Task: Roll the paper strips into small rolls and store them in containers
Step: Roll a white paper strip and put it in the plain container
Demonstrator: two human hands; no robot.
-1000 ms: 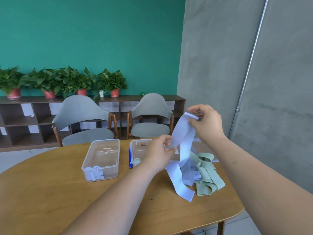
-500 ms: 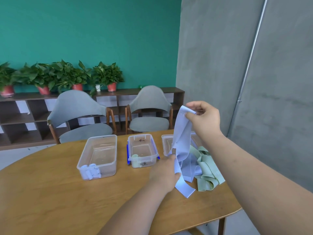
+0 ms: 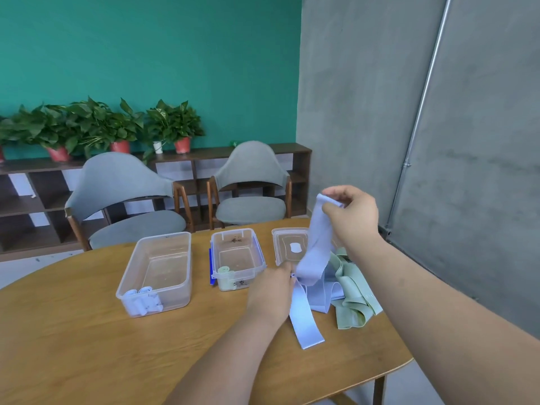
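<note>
The right hand [image 3: 352, 213] is raised above the counter [image 3: 73, 346] and pinches the top end of a pale blue strip [image 3: 317, 241] between thumb and fingers. The strip hangs down to the left hand [image 3: 271, 290], which grips it low (its fingertips hidden behind the knuckles), the tail trailing onto the wood. Just right lie loose green strips [image 3: 353, 302]. To the left stand a small container [image 3: 214, 252] and a large container [image 3: 175, 293] holding pale rolls [image 3: 141, 301].
</note>
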